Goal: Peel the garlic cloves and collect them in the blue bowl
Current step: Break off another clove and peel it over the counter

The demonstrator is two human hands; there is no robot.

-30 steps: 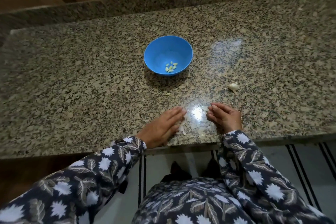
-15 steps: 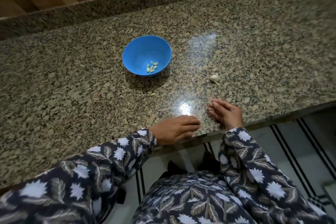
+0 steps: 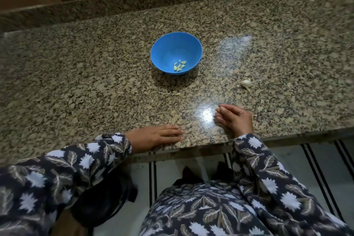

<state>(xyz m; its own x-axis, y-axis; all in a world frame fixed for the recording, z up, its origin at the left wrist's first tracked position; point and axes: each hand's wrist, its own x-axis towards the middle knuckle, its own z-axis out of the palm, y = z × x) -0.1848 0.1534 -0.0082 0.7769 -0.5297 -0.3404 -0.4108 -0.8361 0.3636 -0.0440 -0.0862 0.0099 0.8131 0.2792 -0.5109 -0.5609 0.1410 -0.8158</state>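
Note:
The blue bowl (image 3: 176, 44) stands mid-counter with several peeled yellowish garlic cloves (image 3: 179, 65) at its bottom. An unpeeled piece of garlic (image 3: 245, 83) lies on the granite to the bowl's right. My left hand (image 3: 159, 137) lies flat, palm down, at the counter's front edge and holds nothing. My right hand (image 3: 234, 119) rests on the counter below the garlic piece, with its fingers curled together. A pale scrap shows at its fingertips; I cannot tell whether it is pinched.
The speckled granite counter (image 3: 76, 86) ends in a front edge right under my hands, and a raised granite ledge runs along the back. A small peel scrap (image 3: 178, 94) lies in front of the bowl. Below the edge are tiled floor and my patterned clothing.
My left hand slid back and left to the counter's front edge. My right hand stayed curled near the glare spot. The view swung left and back.

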